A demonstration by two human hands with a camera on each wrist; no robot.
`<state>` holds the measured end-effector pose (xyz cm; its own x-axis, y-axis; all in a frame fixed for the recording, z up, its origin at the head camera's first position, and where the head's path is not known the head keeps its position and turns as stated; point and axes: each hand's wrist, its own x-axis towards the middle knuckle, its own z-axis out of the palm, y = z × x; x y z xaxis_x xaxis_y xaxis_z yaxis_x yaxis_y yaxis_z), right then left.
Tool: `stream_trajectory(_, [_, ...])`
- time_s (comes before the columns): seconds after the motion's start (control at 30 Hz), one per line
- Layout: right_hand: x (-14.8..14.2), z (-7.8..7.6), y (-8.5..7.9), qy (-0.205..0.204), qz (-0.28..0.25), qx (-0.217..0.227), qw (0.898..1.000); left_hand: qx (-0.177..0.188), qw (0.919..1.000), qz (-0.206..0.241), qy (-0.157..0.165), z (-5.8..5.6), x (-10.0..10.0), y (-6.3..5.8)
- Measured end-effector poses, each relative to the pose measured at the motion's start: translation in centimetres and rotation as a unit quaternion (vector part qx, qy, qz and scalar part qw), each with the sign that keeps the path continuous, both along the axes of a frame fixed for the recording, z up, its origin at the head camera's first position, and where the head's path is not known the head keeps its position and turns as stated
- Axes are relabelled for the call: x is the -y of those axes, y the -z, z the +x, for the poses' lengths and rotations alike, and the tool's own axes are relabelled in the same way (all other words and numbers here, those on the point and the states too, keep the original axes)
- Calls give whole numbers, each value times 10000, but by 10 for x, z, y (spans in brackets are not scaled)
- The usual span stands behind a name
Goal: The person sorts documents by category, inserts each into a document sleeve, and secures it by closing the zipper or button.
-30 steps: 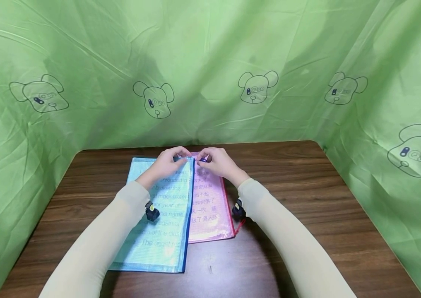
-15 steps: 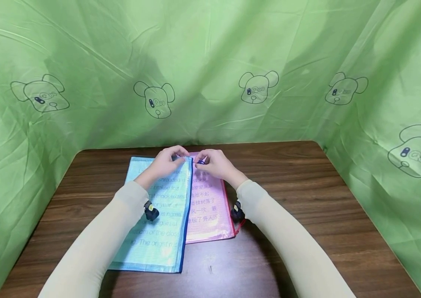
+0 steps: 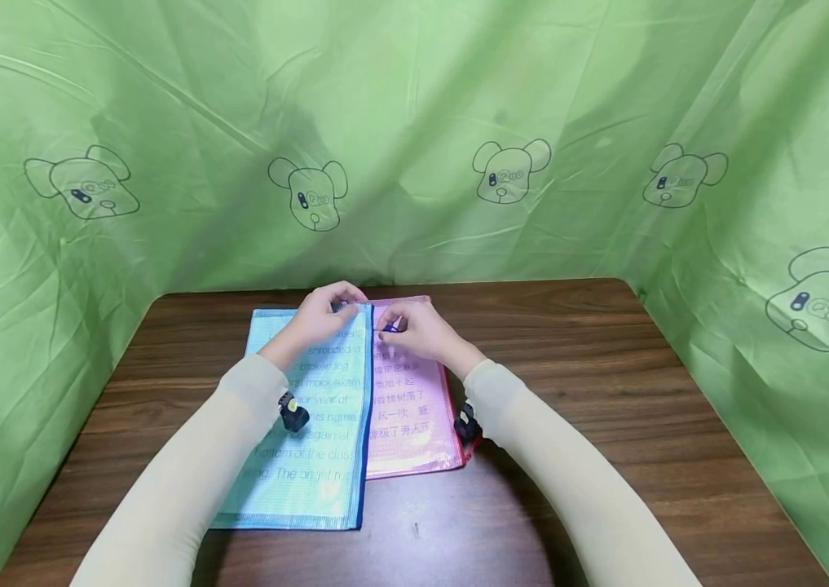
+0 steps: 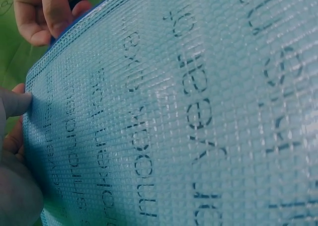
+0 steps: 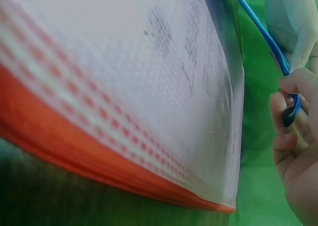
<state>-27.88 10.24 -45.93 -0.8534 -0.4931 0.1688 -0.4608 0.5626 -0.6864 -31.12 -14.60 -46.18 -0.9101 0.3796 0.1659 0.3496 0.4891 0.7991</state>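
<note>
A blue mesh zip pouch (image 3: 297, 456), with a printed sheet showing through it, is raised along its dark blue right edge. My left hand (image 3: 322, 314) grips its top edge near the top right corner, thumb on the front face, as the left wrist view also shows. Just right of that corner my right hand (image 3: 417, 330) pinches a dark blue zip pull (image 5: 289, 115) on the blue edge. Partly beneath the blue pouch lies a pink mesh zip pouch (image 3: 407, 448) with red edging, also holding a printed sheet; its left part is hidden.
The pouches lie on a dark wood table (image 3: 590, 391). A red cord (image 3: 471, 447) hangs from the pink pouch's lower right corner, beside the right sleeve. Green cloth (image 3: 414, 106) with printed animal heads surrounds the table's back and sides.
My right hand has moved slightly down along the blue pouch's edge, toward me, with the zip pull. My left hand and the blue pouch have shifted a little to the left.
</note>
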Motion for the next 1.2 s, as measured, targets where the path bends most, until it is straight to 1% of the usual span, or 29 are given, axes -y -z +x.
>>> stream_trajectory(0.27, [1, 9, -1, -158, -13, 11, 9999, 15, 9999, 107, -105, 8, 2, -5])
stream_trajectory(0.5, [4, 14, -3, -215, 99, 51, 9997, -3, 9998, 15, -185, 8, 5, -8])
stream_trajectory(0.6, [5, 17, -2, -291, 96, 58, 9995, -42, 9998, 60, -201, 7, 7, -9])
stream_trajectory(0.73, [8, 23, 0, -475, 180, -39, 9987, -103, 9994, 137, -314, 5, 13, -9])
stream_trajectory(0.83, [9, 28, -1, -564, 276, -71, 9980, -130, 9990, 113, -407, 4, 18, -9])
stream_trajectory(1.0, [10, 36, -2, -684, 260, 2, 9973, -103, 9987, 75, -501, 6, 25, -14])
stream_trajectory(1.2, [11, 43, -2, -940, 215, 70, 9953, -97, 9969, 289, -723, 8, 37, -19])
